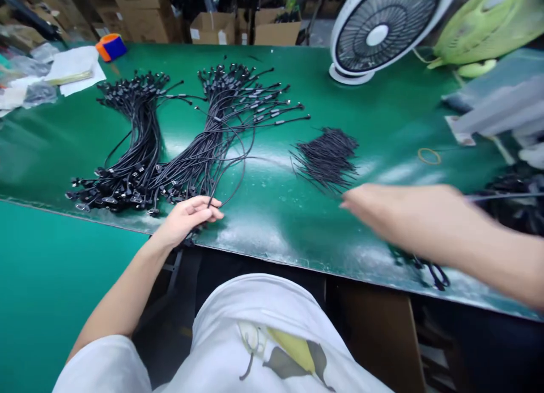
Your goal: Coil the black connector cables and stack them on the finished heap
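Under left hand (187,217) — cables (199,149) running away

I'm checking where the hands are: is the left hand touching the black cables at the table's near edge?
Touching. The head view shows the left hand with its fingers curled on the near ends of the black cables at the green table edge.

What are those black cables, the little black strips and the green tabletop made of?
Black cables: likely matte rubbery plastic jackets, with shiny metal-looking plugs. Thin black strips: perhaps plastic-coated wire ties; too small to tell. Green tabletop: smooth glossy mat, rubber or vinyl, showing light reflections.
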`<state>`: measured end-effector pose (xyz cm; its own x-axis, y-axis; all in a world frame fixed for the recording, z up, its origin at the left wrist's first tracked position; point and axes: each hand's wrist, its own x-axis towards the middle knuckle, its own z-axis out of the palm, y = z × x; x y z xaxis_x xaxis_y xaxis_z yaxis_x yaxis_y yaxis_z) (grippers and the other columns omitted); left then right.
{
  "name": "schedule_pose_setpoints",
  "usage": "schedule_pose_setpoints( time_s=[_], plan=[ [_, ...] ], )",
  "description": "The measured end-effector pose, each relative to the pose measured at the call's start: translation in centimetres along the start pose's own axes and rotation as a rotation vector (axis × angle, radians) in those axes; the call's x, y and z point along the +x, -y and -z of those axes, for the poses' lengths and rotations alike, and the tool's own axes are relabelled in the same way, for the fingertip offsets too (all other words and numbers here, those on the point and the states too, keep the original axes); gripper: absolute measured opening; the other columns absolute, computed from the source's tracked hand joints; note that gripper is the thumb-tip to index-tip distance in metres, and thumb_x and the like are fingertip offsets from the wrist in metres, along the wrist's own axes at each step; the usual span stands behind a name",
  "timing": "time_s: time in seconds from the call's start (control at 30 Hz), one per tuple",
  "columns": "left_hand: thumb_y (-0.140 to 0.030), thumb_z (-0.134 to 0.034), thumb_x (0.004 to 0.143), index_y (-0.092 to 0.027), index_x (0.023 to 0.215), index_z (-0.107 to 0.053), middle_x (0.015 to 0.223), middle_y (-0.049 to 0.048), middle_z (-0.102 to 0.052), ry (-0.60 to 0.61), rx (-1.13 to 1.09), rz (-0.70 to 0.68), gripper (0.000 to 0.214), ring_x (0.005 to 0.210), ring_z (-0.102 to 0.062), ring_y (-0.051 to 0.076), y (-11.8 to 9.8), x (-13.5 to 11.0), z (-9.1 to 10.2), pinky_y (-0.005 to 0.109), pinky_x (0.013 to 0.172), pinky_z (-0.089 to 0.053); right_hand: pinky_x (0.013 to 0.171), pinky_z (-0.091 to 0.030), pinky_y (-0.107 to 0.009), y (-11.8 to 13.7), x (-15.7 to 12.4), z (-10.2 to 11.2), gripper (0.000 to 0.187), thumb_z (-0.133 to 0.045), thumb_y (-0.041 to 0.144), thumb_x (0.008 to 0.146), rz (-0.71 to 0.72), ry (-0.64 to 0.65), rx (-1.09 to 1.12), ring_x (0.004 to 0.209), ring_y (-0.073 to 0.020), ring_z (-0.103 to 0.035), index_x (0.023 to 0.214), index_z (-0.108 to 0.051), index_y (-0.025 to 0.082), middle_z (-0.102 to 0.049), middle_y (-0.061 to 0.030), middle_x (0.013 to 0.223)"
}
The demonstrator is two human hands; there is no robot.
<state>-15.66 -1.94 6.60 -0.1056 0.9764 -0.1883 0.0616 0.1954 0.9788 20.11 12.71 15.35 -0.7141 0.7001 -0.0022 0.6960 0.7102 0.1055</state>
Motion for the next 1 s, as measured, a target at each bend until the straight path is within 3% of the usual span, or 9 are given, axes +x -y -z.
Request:
schedule_pose_setpoints(
  time_s=[0.1, 0.2, 0.27, 0.4, 0.53, 0.63, 0.77, 0.87, 1.0],
  plan=[
    [-0.029, -0.057, 0.088, -0.018, 0.1, -0.06, 0.113, 0.0114, -0.068, -0.029, 0.13, -0.248, 0.017, 0.113, -0.063, 0.025, -0.8, 0.9, -4.8, 0.038, 0.098, -0.048, 0.048, -0.019, -0.028, 6.3, -0.2, -1.4, 0.014, -0.054, 0.025, 0.091, 0.331, 0.166, 0.172, 0.056, -0.0155, -0.054, 0.077, -0.056, 0.023, -0.065, -0.0038, 0.07],
    [-0.02, -0.046, 0.09, -0.019, 0.111, -0.057, 0.119, 0.01, -0.064, -0.036, 0.437, -0.443, 0.024, 0.121, -0.057, 0.023, -1.0, 1.0, -8.0, 0.039, 0.107, -0.04, 0.051, -0.02, -0.027, 8.6, 1.1, -0.1, 0.02, -0.044, 0.027, 0.098, 0.341, 0.082, 0.26, 0.061, -0.0138, -0.055, 0.086, -0.058, 0.02, -0.065, -0.0026, 0.076],
    [-0.018, -0.043, 0.091, -0.019, 0.119, -0.056, 0.111, 0.0082, -0.067, 0.048, 0.541, -0.43, 0.032, 0.111, -0.061, 0.021, -1.0, 0.8, -8.6, 0.037, 0.103, -0.043, 0.053, -0.022, -0.027, 8.2, 2.4, 1.0, 0.025, -0.041, 0.031, 0.1, 0.254, 0.015, 0.285, 0.066, -0.0139, -0.056, 0.09, -0.06, 0.019, -0.065, -0.0025, 0.078],
    [-0.028, -0.044, 0.095, -0.018, 0.109, -0.064, 0.08, 0.0025, -0.063, 0.135, 0.378, -0.201, 0.026, 0.075, -0.061, 0.015, -1.1, 0.0, -7.8, 0.029, 0.075, -0.049, 0.057, -0.025, -0.025, 5.5, 4.7, 1.1, 0.026, -0.046, 0.037, 0.098, 0.18, -0.037, 0.338, 0.073, -0.0147, -0.058, 0.093, -0.063, 0.018, -0.067, -0.0022, 0.085],
    [-0.041, -0.059, 0.09, -0.014, 0.088, -0.068, 0.055, -0.004, -0.046, 0.203, -0.105, 0.004, 0.028, 0.052, -0.047, 0.009, -1.4, -0.3, -6.2, 0.024, 0.06, -0.048, 0.061, -0.033, -0.025, 2.0, 5.4, -1.5, 0.025, -0.052, 0.041, 0.094, 0.23, -0.037, 0.416, 0.082, -0.0169, -0.062, 0.096, -0.064, 0.02, -0.069, -0.0022, 0.093],
    [-0.037, -0.069, 0.084, -0.012, 0.081, -0.067, 0.052, -0.0075, -0.035, 0.14, -0.475, 0.1, 0.025, 0.042, -0.032, 0.003, -1.9, -0.2, -4.6, 0.015, 0.044, -0.039, 0.067, -0.04, -0.028, -0.7, 5.0, -3.8, 0.027, -0.049, 0.042, 0.095, 0.191, -0.107, 0.442, 0.088, -0.02, -0.063, 0.099, -0.066, 0.021, -0.07, -0.0042, 0.098],
    [-0.023, -0.065, 0.086, -0.009, 0.086, -0.067, 0.052, -0.01, -0.027, -0.035, -0.825, 0.085, 0.015, 0.038, -0.023, 0.0, -2.6, 0.1, -2.9, 0.007, 0.035, -0.028, 0.075, -0.047, -0.036, -3.2, 3.5, -7.0, 0.039, -0.037, 0.045, 0.098, 0.117, -0.218, 0.507, 0.089, -0.0241, -0.065, 0.097, -0.067, 0.02, -0.071, -0.0081, 0.098],
    [-0.022, -0.059, 0.091, -0.007, 0.088, -0.067, 0.052, -0.0098, -0.026, -0.069, -0.886, 0.103, 0.017, 0.037, -0.024, 0.0, -2.7, 0.3, -2.6, 0.007, 0.034, -0.028, 0.079, -0.05, -0.039, -3.6, 2.4, -8.3, 0.039, -0.038, 0.046, 0.097, 0.071, -0.276, 0.554, 0.091, -0.0263, -0.067, 0.099, -0.067, 0.02, -0.072, -0.008, 0.099],
    [-0.028, -0.073, 0.081, -0.009, 0.087, -0.068, 0.054, -0.0082, -0.034, -0.035, -0.753, 0.111, 0.021, 0.041, -0.033, 0.001, -2.3, 0.4, -2.6, 0.009, 0.04, -0.036, 0.085, -0.05, -0.043, -3.5, 1.3, -7.8, 0.035, -0.036, 0.042, 0.098, -0.056, -0.296, 0.533, 0.1, -0.0303, -0.066, 0.105, -0.064, 0.023, -0.071, -0.0105, 0.109]
  ],
)
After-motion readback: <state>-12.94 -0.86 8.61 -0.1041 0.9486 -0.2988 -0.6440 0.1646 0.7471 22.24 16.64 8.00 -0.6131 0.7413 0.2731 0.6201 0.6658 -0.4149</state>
